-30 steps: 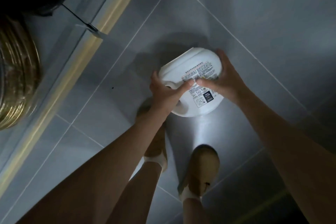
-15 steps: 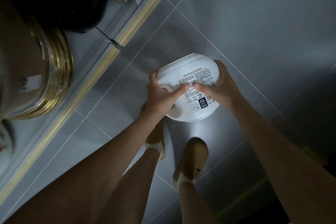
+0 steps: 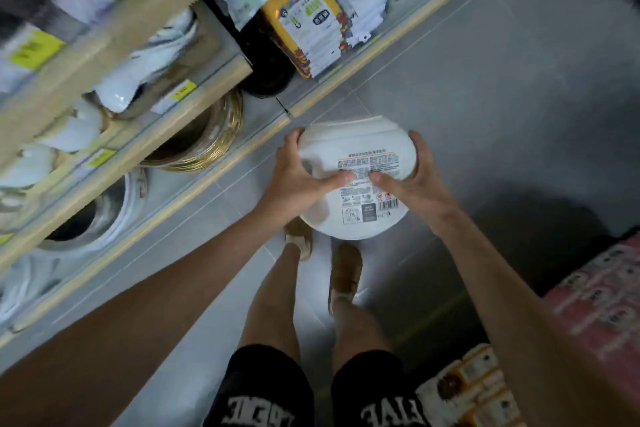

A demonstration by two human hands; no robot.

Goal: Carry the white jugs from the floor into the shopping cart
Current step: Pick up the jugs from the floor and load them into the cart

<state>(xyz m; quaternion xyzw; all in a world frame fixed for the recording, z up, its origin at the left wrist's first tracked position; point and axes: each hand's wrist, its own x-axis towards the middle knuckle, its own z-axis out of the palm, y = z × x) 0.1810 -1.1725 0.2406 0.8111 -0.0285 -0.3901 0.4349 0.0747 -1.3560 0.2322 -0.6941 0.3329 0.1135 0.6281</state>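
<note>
A white jug with a printed label and barcode on its near face hangs in the air above the grey tiled floor, in front of my legs. My left hand grips its left side by the handle, thumb across the label. My right hand holds its right side, thumb on the label too. No shopping cart is in view.
Wooden store shelves run along the left with white and gold dishes, a yellow packet and price tags. Pink packs and yellow boxes sit at the lower right. My feet stand on the floor below the jug.
The jug has risen with both hands still on it. The view has lifted and brightened, so the shelves on the left and the goods at the lower right have come into sight.
</note>
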